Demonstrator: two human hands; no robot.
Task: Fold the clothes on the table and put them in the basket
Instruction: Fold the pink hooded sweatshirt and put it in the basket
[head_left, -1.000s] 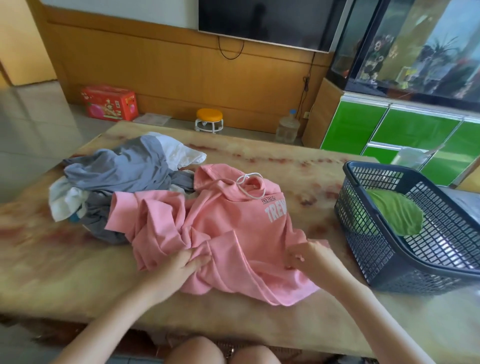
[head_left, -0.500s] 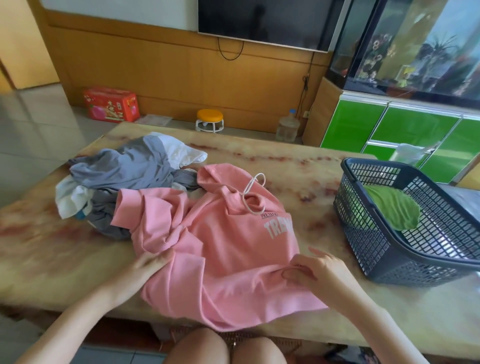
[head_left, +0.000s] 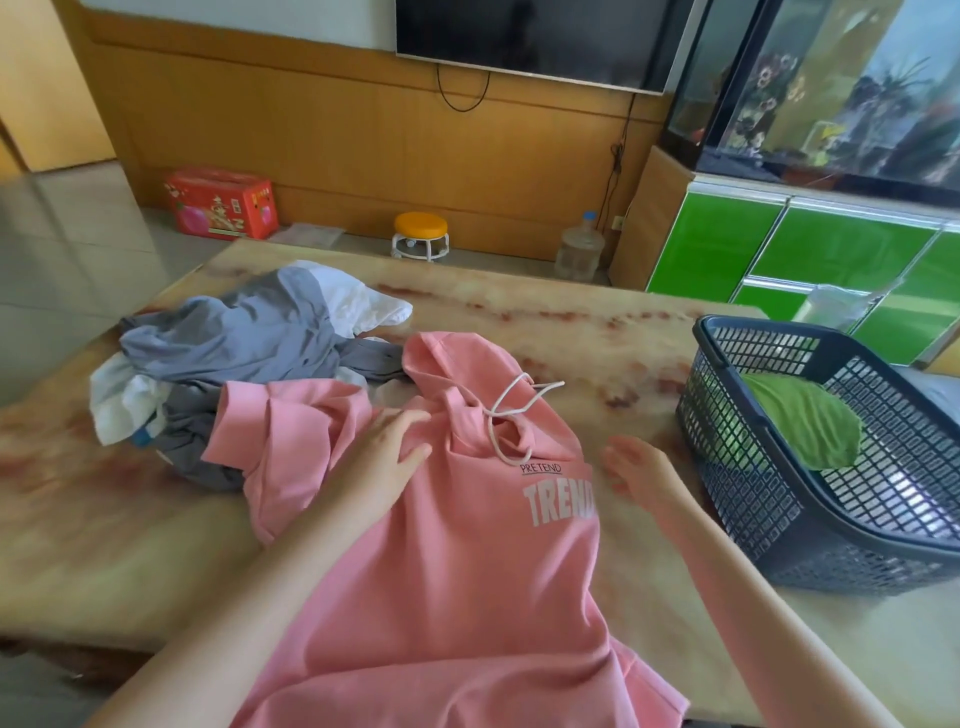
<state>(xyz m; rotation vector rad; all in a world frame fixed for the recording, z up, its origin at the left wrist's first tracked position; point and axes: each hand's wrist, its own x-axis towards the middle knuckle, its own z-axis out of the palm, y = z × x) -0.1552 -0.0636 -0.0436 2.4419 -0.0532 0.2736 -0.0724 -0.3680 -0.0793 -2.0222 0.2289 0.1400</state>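
Both our hands have let go of the pink hoodie (head_left: 467, 571) and moved up. Our left hand (head_left: 384, 462) lies flat on it, fingers straight, just below the hood. Our right hand (head_left: 634, 467) is open, fingers spread, just right of the hoodie. It lies long on the table (head_left: 597, 332), in the middle of the frame, hood pointing up, bottom edge toward us. The basket (head_left: 779, 551) sits at right.

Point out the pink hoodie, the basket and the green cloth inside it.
pink hoodie (head_left: 467, 597): head view, lower front panel.
basket (head_left: 737, 512): head view, near mesh wall.
green cloth (head_left: 800, 421): head view, its middle.
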